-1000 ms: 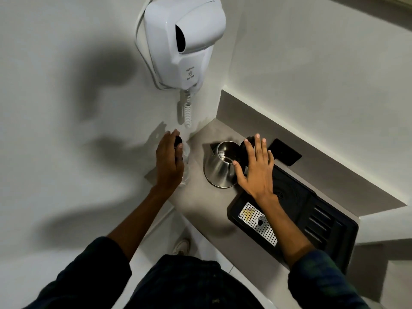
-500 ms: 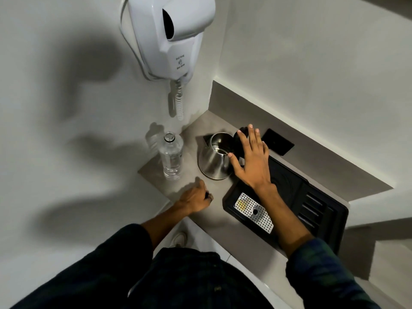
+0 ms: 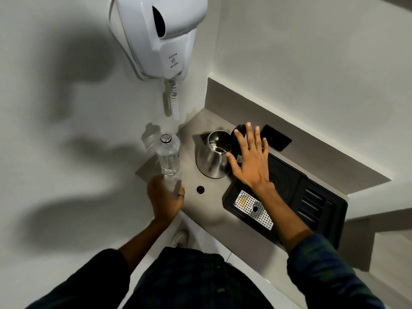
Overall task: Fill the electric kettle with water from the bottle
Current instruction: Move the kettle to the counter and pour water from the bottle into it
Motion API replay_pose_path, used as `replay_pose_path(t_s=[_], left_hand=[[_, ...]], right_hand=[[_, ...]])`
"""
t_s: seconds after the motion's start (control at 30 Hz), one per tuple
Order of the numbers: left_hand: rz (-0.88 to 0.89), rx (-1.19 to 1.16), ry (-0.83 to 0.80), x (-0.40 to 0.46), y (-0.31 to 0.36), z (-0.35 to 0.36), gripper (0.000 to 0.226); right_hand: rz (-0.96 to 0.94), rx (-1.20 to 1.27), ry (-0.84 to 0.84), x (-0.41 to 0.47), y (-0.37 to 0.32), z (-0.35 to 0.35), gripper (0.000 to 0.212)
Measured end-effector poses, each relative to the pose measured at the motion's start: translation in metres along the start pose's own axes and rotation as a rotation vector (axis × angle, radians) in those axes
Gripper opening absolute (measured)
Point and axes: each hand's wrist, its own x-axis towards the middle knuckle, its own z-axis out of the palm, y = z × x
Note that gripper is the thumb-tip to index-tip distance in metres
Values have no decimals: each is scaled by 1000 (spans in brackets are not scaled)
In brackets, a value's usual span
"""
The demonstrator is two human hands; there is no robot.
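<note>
Kettle (image 3: 213, 158) is sitting open-mouthed on the counter (image 3: 211, 210) just right of the uncapped bottle (image 3: 168, 156), whose long axis is standing upright with its neck pointing away from you. You are wrapping your left hand (image 3: 166, 198) around the bottle's base, while your right hand (image 3: 250, 158) is lying spread and flat, fingers resting against the raised lid (image 3: 237, 136) and thumb at the rim. Since the left hand is the one nearer the bottle, you are likely needing to carry it rightward and tip the neck over the opening; the black cap (image 3: 200, 189) is lying on the counter between your hands.
</note>
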Motion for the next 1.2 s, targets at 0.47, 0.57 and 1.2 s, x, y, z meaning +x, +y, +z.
replay_pose_path(t_s=[0.47, 0.57, 1.2], left_hand=[[-155, -305, -111, 101, 63, -10, 70], [-64, -239, -167, 104, 70, -11, 69], [262, 725, -815, 155, 153, -49, 57]], right_hand=[[17, 103, -54, 0, -1, -1, 77], [19, 96, -60, 1, -1, -2, 77], [36, 97, -55, 1, -2, -2, 77]])
